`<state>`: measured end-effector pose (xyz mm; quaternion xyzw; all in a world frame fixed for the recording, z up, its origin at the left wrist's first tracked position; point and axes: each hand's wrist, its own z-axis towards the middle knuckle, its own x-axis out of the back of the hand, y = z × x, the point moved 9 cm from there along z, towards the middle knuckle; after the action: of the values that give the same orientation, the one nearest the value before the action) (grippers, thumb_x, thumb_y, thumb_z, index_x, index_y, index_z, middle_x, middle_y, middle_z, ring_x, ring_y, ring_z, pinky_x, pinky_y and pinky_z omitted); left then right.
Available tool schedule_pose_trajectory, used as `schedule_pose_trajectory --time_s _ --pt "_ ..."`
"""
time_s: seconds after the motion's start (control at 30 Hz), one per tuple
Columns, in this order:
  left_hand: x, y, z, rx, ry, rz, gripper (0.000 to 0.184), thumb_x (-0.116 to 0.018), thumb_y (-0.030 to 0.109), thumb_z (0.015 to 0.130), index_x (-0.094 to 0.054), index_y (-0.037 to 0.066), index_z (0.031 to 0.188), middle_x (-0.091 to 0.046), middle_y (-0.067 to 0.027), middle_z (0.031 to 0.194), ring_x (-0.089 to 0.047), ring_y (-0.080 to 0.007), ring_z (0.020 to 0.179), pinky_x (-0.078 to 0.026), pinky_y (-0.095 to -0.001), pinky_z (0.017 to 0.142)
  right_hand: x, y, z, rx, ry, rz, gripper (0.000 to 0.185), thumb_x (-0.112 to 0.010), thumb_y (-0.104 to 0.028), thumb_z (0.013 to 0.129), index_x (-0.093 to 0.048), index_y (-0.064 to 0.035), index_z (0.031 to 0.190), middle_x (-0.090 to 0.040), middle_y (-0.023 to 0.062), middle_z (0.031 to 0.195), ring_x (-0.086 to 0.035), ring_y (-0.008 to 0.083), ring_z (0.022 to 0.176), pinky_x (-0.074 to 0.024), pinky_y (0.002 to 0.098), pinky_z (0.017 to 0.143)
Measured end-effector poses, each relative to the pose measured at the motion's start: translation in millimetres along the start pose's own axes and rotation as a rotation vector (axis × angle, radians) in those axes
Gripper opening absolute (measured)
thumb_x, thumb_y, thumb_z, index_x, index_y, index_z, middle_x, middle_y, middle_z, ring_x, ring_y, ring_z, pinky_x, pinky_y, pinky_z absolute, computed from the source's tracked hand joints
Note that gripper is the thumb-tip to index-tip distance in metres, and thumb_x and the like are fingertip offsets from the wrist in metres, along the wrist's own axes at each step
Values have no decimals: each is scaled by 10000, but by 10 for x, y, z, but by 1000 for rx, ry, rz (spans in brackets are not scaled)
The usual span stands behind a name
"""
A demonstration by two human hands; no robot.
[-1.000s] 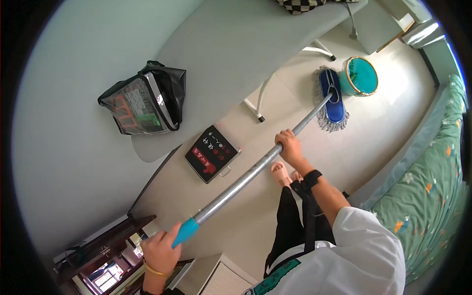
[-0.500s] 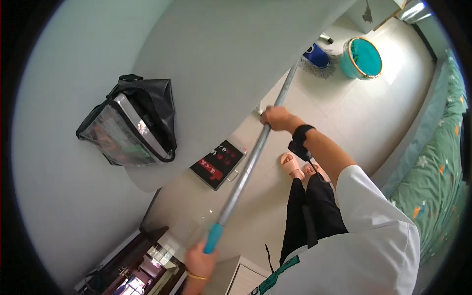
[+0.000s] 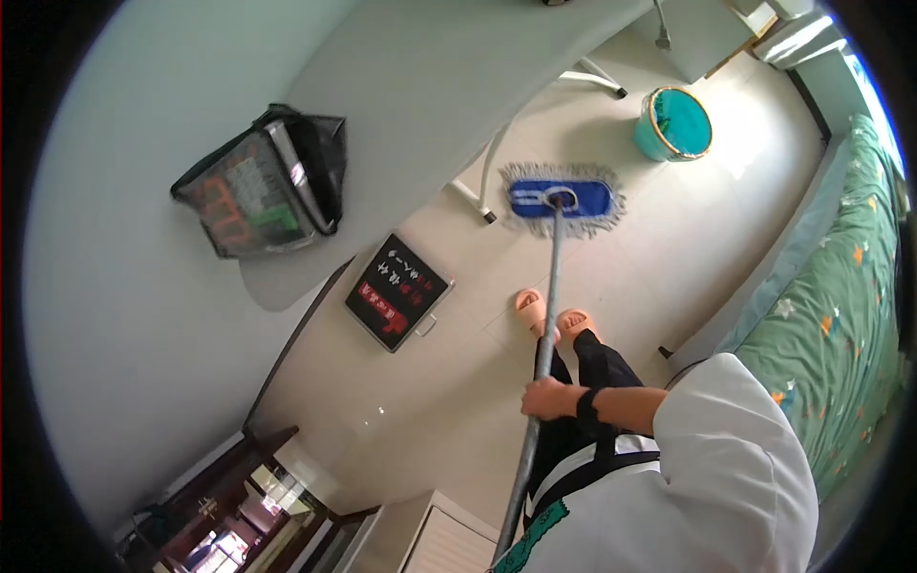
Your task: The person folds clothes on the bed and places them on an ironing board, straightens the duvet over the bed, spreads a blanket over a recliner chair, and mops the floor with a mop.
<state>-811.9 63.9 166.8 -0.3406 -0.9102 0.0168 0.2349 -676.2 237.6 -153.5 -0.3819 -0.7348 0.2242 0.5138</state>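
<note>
My right hand [image 3: 549, 398], with a black band at the wrist, is wrapped round the grey metal pole [image 3: 553, 286] of a mop. The pole runs down past my legs and leaves the frame at the bottom; its turquoise grip is out of sight. At its far end, the blue mop head [image 3: 587, 199] with grey fringe lies flat on the tiled floor, beyond my feet in orange slippers [image 3: 575, 323]. My left hand is outside the picture.
A turquoise bin [image 3: 674, 124] stands beyond the mop head on the right. On the left, a grey table [image 3: 401, 124] holds a black bag [image 3: 272, 186]. A black case [image 3: 396, 294] lies on the floor below it. A bed with a green cover [image 3: 821, 315] lines the right side.
The mop head has come out from beside the table, nearer my feet, and turned crosswise. My right hand has moved down towards my body with the pole. My left hand has left the view.
</note>
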Motion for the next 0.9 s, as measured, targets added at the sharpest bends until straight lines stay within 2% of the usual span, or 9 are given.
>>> schedule_pose_trajectory --time_s 0.2,0.3,0.37,0.4,0.5,0.6,0.73,0.8,0.9 --pt "-453 -404 -274 46 7 -169 501 -616 161 687 -479 95 1165 -603 -131 819 -569 -257 676 -437 -393 649 -320 -541 -492 76 -235 92 82 -557 -146 674 -595 -127 743 -576 62 740 -567 262 802 -478 396 619" --pt "-612 -375 -164 16 -17 -245 501 -613 166 692 -476 95 1169 -603 -131 840 -572 -258 699 -437 -392 662 -113 -315 -521 130 214 -2 147 -547 -173 629 -555 -57 538 -554 120 555 -546 260 490 -422 392 397" --pt "-687 -255 13 -29 -36 -298 501 -611 170 695 -473 95 1171 -603 -132 853 -574 -258 713 -437 -392 671 472 -102 -496 2 -78 -232 56 -585 -116 628 -595 -99 680 -576 66 671 -590 272 702 -484 401 594" --pt "-716 -145 144 -62 -48 -336 501 -610 171 696 -472 95 1172 -603 -132 860 -575 -258 721 -437 -391 675 240 315 -353 46 -48 -435 107 -552 -171 626 -571 -76 671 -545 83 709 -553 232 732 -457 342 600" --pt "-790 184 640 -142 -104 -460 501 -607 177 701 -468 94 1176 -602 -132 880 -578 -258 743 -436 -390 688 1427 720 -387 -187 188 -208 125 -542 -181 692 -611 -90 742 -590 56 803 -544 216 834 -470 322 662" --pt "-825 444 993 -184 -146 -492 499 -603 182 706 -466 94 1177 -601 -132 895 -579 -259 760 -436 -389 698 1189 1369 -34 -290 86 -290 92 -564 -174 685 -630 -110 688 -610 46 795 -572 217 818 -484 331 625" --pt "-699 543 1015 -169 -122 -315 490 -598 190 710 -468 93 1173 -599 -131 902 -577 -259 768 -435 -389 700 622 976 138 -242 168 -263 114 -532 -140 695 -620 -85 648 -601 63 731 -582 207 727 -486 342 574" --pt "-624 573 935 -149 -104 -256 486 -596 194 713 -469 93 1171 -597 -131 905 -576 -259 772 -434 -389 701 519 453 -16 -155 288 -298 58 -590 -123 625 -581 -133 569 -562 5 581 -583 198 609 -472 301 508" --pt "-475 720 804 -143 -64 -192 479 -592 199 717 -470 93 1168 -595 -131 909 -574 -259 778 -434 -389 703 -62 -266 -40 -26 339 -144 83 -606 -150 651 -557 -135 586 -529 19 558 -545 202 555 -440 332 482"
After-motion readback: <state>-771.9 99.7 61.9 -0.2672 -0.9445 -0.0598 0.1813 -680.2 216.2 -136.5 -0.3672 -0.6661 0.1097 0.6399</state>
